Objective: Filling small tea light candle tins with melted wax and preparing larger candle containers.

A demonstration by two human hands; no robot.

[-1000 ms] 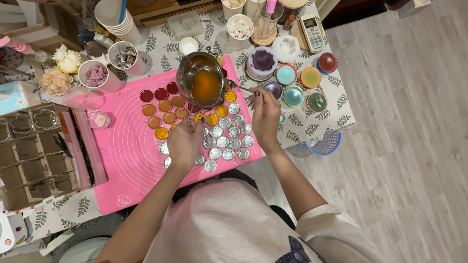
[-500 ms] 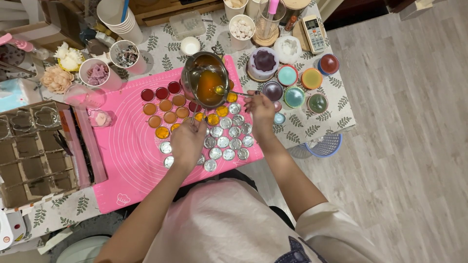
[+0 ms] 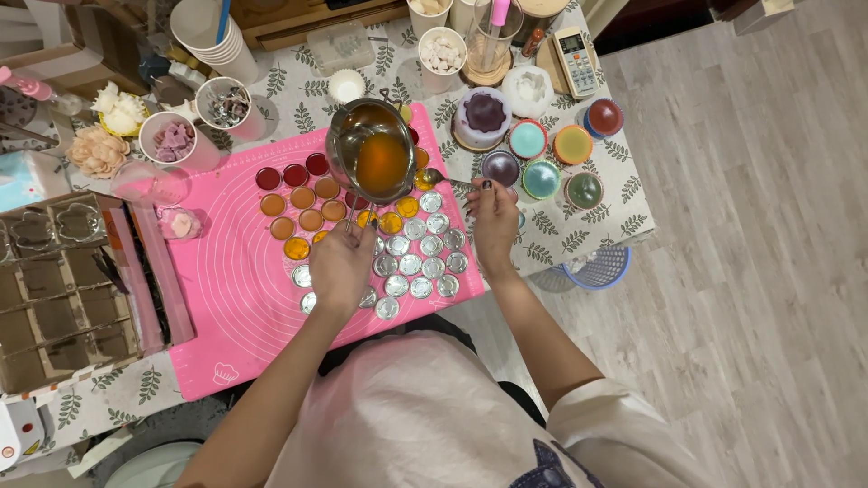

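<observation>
Left hand (image 3: 339, 267) has its fingers wrapped round the handle of the metal pot (image 3: 371, 149), holding it over the pink mat (image 3: 226, 298), above the rows of small round tins (image 3: 416, 262); orange liquid sits inside the pot. Right hand (image 3: 493, 217), just off the mat's right edge, pinches a spoon (image 3: 443, 179) with its bowl touching the pot's rim.

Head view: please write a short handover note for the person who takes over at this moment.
Left hand: holds the handle of the metal pouring pot of orange liquid, above the pink mat.
Right hand: holds a spoon at the pot's side.
Done: small round tins in the upper rows are filled, red to orange-yellow.
Left: silver tins in the lower rows look empty.
</observation>
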